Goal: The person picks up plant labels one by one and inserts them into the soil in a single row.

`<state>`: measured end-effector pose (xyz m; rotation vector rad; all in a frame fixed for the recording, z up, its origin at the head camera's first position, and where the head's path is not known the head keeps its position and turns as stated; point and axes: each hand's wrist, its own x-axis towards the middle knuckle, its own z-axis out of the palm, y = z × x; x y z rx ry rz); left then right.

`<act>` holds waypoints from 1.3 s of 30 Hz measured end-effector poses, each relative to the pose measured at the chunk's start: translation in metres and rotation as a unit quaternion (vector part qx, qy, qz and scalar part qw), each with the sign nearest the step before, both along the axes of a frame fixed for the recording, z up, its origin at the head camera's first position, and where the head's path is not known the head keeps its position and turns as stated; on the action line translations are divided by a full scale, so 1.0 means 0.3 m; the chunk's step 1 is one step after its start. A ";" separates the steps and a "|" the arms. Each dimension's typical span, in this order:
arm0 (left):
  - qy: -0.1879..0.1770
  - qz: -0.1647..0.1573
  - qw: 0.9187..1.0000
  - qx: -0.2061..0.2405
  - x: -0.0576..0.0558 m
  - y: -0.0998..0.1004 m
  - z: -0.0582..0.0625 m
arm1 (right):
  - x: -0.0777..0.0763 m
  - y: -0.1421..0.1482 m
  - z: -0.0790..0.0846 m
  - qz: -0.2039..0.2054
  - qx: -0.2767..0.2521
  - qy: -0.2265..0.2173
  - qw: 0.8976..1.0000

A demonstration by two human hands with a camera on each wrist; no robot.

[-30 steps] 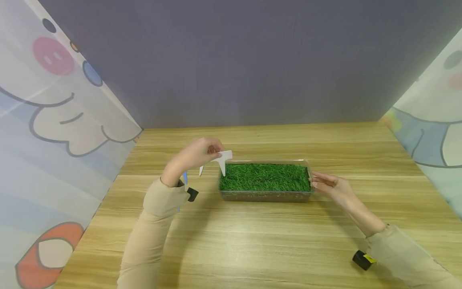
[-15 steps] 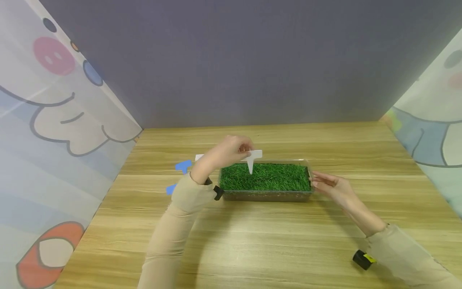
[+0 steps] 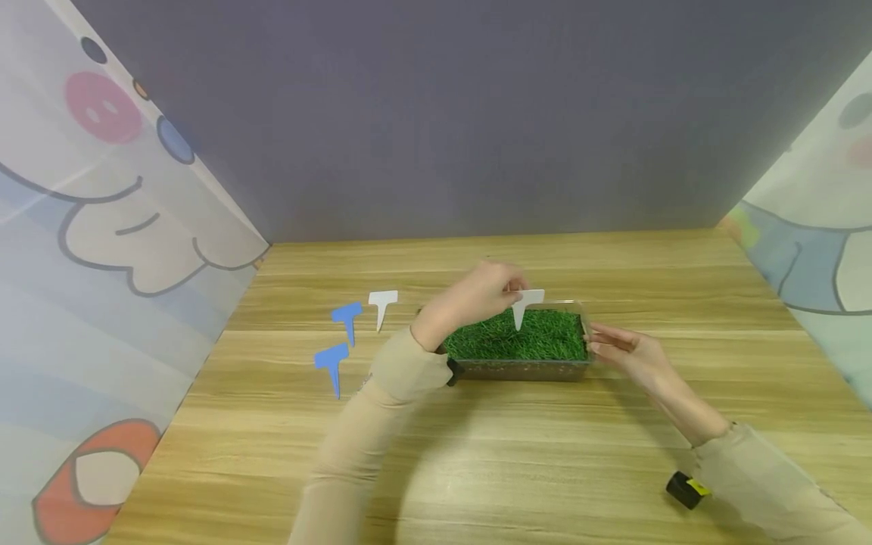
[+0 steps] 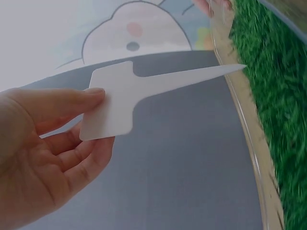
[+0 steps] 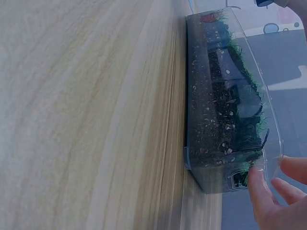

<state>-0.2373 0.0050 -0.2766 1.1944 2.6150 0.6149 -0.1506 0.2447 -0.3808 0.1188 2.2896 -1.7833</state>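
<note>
My left hand (image 3: 481,294) pinches a white T-shaped plant label (image 3: 527,303) by its flat head, thumb on one face and fingers behind. In the head view the label's pointed stem hangs down over the green grass (image 3: 545,337), right of the middle. The grass fills a clear plastic box (image 3: 518,371), with dark speckled soil (image 5: 216,110) showing through the wall in the right wrist view. At the box's right end, my right hand (image 3: 636,359) touches the end wall and rim with extended fingers. My left forearm hides the box's left end.
Left of the box, another white plant label (image 3: 382,304) and two blue plant labels (image 3: 347,316) lie on the wooden table (image 3: 545,469). A grey wall (image 3: 477,129) rises behind the table, with cartoon-printed panels (image 3: 102,250) at the sides.
My left hand has carried the white label rightward along the grass, from the box's left end to past the middle. The labels on the table have come into full view. My right hand stays put.
</note>
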 end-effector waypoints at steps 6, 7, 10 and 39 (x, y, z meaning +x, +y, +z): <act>-0.007 0.001 1.000 0.001 0.007 0.057 -0.013 | -0.001 -0.002 -0.001 -0.001 -0.007 0.002 1.000; -0.007 0.001 1.000 0.000 0.009 0.067 -0.015 | 0.000 -0.002 0.000 -0.001 -0.009 0.002 1.000; 0.000 -0.004 1.000 -0.006 0.016 0.097 -0.021 | -0.001 -0.001 -0.002 -0.001 -0.015 0.001 1.000; 0.044 -0.004 0.997 -0.062 0.036 0.212 -0.118 | 0.001 -0.003 0.006 0.004 0.018 0.000 1.000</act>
